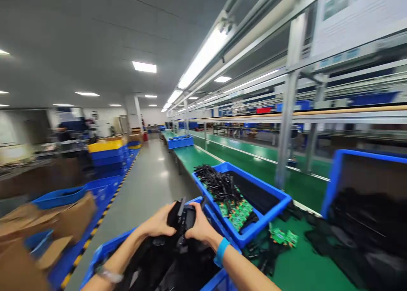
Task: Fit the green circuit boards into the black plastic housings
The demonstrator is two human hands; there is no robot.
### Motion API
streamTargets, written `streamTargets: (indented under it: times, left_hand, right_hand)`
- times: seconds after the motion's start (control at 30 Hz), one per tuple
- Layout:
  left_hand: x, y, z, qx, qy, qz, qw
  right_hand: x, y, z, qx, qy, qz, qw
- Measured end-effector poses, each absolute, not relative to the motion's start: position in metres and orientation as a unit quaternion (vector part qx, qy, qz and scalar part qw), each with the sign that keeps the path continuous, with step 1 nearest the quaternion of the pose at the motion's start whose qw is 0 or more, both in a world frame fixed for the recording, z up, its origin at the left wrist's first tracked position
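My left hand (159,223) and my right hand (200,227) are both closed around a black plastic part (183,218), held just above a blue bin (98,257) full of similar black parts. My right wrist wears a blue band (221,252); my left wrist wears a bracelet. To the right stands another blue bin (270,210) with green circuit boards (238,212) and black wired pieces (219,183).
A long green workbench (305,265) runs on the right under a metal frame with strip lights. Loose green boards (282,236) and black parts lie on it. A large blue bin (333,176) stands far right. Cardboard boxes (47,223) and stacked blue and yellow crates line the aisle at left.
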State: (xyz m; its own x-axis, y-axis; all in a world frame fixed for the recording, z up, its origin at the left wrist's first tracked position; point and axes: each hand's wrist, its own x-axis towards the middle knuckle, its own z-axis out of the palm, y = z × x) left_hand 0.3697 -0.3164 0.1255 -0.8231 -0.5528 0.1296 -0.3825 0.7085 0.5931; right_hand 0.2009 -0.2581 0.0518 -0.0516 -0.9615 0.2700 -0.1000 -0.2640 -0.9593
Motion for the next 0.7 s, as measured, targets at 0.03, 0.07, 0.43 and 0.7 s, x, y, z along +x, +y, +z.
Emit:
streamTargets:
  times: [0.03,0.07,0.43,0.7]
  left_hand:
    - [0.361,-0.318,0.136,0.244,-0.916,-0.279,0.155]
    - [0.349,-0.319,0.146,0.241,-0.918,-0.275,0.156]
    - [0.056,-0.243,0.162,-0.009,-0.968,-0.215,0.129]
    - [-0.105,-0.166,0.065,-0.08,-0.966,-0.241,0.058]
  right_hand:
    - [0.193,-0.257,0.061,-0.566,0.475,-0.563,0.37]
    - [0.182,-0.254,0.07,-0.562,0.485,-0.571,0.35]
    - [-0.053,-0.088,0.093,-0.473,0.652,-0.575,0.141]
    - [-0.135,0.005,0.026,-0.289,0.886,-0.364,-0.009]
